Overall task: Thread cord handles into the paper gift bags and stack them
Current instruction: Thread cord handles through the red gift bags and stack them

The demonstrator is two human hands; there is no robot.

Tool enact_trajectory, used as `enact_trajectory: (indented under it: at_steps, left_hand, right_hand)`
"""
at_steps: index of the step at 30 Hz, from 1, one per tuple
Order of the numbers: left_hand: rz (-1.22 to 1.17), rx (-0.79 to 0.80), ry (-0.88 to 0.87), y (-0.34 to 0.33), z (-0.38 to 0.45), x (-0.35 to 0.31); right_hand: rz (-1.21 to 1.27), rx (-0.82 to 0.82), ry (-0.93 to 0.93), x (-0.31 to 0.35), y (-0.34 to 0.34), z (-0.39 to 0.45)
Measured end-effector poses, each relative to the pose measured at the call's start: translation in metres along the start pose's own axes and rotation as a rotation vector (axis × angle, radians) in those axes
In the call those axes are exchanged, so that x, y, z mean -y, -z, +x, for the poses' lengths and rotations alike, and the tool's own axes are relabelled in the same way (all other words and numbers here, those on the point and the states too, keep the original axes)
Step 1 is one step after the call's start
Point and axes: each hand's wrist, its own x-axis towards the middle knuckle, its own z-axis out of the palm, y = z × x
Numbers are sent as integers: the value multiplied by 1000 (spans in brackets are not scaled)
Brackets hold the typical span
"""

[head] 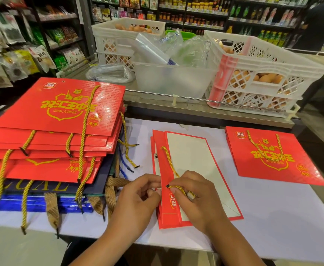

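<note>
The step in hand is threading: a flat red paper gift bag [178,181] lies at the centre of the pale table [272,217], its white inner face turned up, and a gold twisted cord [169,162] runs from about 12 o'clock of the hands down to them. The right hand [197,198] pinches the cord just behind its black tip [167,186], which points toward 9 o'clock at the red folded rim of the bag. The left hand [138,196] has its fingers curled at that same rim, apparently pinching the paper beside the hole, though the hole itself is too small to make out.

By my reading the next move calls for steering the black tip through the punched hole, with the left hand keeping the rim steady, then drawing the cord through and securing it inside.

At 9 to 10 o'clock stands the stack of red bags [61,116] with gold cords hanging loose, set upon darker bags; one dark cover shows the letters "LUAL", probably part of a longer word. At 3 o'clock one finished red bag [272,156] lies alone, its handle resting on its face. The red bags carry the logo 双汇 in a white badge and large gold characters 双汇王中王. At 12 o'clock white plastic crates [257,73] hold eggs.
</note>
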Motion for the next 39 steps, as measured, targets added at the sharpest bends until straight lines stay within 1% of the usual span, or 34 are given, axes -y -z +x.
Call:
enact_trajectory:
  at_steps: [5,8,12,16,18,23,27,31,33,36,39]
  left_hand:
    - [27,4,-22,-1,2,-1]
    - [86,16,-38,-1,2,0]
    - [203,42,-72,0,3,5]
    - [154,117,-74,1,2,5]
    - [129,128,-73,2,1,3]
    - [126,93,-83,2,1,1]
    - [89,39,-72,2,0,1]
    - [45,-7,-80,1,-4,-1]
    - [15,15,-69,-2,-6,-3]
    - [116,39,-100,-3,-6,-1]
    - [124,35,-99,-3,-8,-2]
  right_hand:
    - [8,0,5,-3,-1,0]
    - [60,2,-27,-2,1,1]
    - [67,8,-40,-2,4,2]
    - [91,18,-35,0,6,2]
    - [94,14,-40,1,6,2]
    - [109,-12,-39,3,9,1]
    - [98,11,-64,4,10,2]
    - [133,-25,-67,5,13,2]
    - [157,-16,-73,7,14,1]
    - [154,-16,-86,10,14,0]
    - [225,-64,-170,15,20,-1]
